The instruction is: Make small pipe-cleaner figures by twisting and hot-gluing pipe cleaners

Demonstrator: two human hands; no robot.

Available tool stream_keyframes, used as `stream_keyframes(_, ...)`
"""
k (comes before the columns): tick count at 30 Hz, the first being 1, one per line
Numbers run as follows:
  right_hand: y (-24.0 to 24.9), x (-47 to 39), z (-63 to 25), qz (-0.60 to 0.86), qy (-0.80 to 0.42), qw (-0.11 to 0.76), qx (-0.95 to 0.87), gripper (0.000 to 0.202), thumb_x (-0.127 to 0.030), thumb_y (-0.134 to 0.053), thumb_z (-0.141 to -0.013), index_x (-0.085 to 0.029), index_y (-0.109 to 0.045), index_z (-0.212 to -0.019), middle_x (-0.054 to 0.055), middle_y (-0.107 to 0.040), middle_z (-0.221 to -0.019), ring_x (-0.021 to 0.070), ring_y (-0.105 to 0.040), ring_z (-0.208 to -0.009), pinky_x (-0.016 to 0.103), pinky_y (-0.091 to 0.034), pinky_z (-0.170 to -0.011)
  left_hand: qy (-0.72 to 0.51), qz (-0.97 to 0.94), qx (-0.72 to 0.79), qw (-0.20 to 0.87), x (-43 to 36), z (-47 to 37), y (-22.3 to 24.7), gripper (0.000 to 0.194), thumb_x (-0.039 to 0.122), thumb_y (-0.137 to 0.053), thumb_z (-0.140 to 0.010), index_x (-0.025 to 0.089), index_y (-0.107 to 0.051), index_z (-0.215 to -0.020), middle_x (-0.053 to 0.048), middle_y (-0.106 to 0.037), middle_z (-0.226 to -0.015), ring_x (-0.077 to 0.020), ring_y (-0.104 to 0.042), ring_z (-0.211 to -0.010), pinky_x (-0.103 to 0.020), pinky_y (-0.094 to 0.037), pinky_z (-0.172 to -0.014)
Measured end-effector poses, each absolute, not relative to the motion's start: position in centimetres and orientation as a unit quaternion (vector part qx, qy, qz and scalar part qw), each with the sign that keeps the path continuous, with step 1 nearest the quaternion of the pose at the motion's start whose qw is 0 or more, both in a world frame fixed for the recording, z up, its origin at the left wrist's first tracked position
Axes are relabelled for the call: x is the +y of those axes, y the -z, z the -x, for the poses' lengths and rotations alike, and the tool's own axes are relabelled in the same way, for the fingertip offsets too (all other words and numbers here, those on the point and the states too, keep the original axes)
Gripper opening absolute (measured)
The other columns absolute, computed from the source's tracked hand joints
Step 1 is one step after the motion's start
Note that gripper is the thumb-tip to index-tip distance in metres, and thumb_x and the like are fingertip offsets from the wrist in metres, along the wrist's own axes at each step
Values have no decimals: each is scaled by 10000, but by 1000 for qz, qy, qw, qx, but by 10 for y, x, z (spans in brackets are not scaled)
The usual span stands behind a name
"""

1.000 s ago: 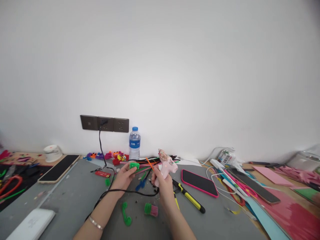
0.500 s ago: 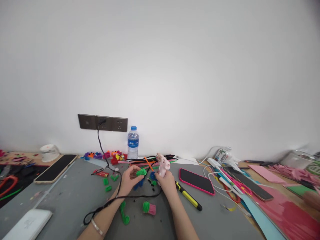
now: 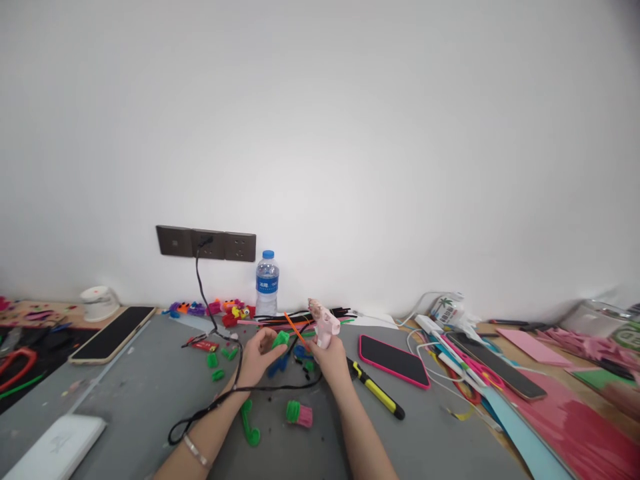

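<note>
My left hand (image 3: 257, 360) pinches a small fuzzy green pipe-cleaner piece (image 3: 281, 339) between thumb and fingers. Wrapped round the handle of a pale pink hot glue gun (image 3: 327, 325) is my right hand (image 3: 329, 359). The gun's black cord (image 3: 280, 389) runs across my left forearm towards the wall socket. Between the hands, blue pipe-cleaner pieces (image 3: 278, 365) and tiny black bits lie on the grey mat (image 3: 320, 460). Nearer to me are a green and pink pipe-cleaner roll (image 3: 299, 414) and a curved green piece (image 3: 249, 424).
A water bottle (image 3: 267, 283) stands by the wall, beneath the socket strip (image 3: 206, 244). A yellow utility knife (image 3: 379, 391) and a pink-edged phone (image 3: 394, 361) lie to the right. Another phone (image 3: 113, 335) and a white power bank (image 3: 55, 447) are left. Another person's hand (image 3: 623, 398) shows far right.
The green piece has been tilted more upright in my left hand. The glue gun has shifted slightly left and turned a little in my right hand.
</note>
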State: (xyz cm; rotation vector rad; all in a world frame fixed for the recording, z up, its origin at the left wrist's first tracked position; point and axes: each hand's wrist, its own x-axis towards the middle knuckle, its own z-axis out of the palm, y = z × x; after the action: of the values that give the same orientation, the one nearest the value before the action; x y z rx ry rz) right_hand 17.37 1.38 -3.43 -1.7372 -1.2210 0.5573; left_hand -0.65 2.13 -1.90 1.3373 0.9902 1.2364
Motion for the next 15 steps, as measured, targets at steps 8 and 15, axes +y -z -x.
stream_keyframes(8,39,19,-162,684,-256,401,-554,78,-147,-648,-589,-162,-638,-664,31,-678,-654,205,-627,-660,248,-431,-590,-530,-561,422,475,26,9,23,332,433,-779,-569,180,-610,-703,34,-571,-609,-137,-524,-567,-233,-421,-531)
stream_keyframes(15,40,20,-157,686,-262,398,-550,185,-87,-636,-549,-170,-633,-714,56,-693,-736,229,-625,-727,277,-417,-652,-527,-568,414,478,28,10,27,318,394,-786,-568,177,-611,-720,25,-607,-634,-151,-575,-602,-246,-460,-562)
